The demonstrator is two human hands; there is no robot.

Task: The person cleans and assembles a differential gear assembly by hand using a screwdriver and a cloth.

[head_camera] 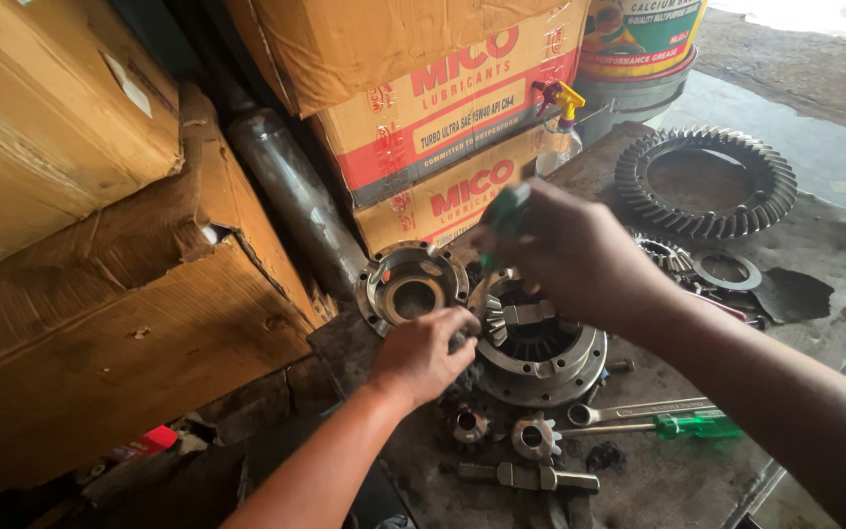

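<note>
head view | left hand rests fingers on rim of the round differential case, touching, not clenched | right hand above case, closed around green-handled screwdriver, tip probably hidden | large ring gear well apart, small bevel gear near case

Behind the round metal housing the way is shut by stacked cardboard boxes, a leaning metal pipe and a metal cup-shaped part just beside it. The left hand rests at the housing's near-left rim; the right hand hovers over it (a green-handled tool in its grip). In front, small gears, a cross-shaped shaft, a wrench and a green screwdriver crowd the surface. Open room lies to the right, between the big ring gear and the screwdriver.
</note>
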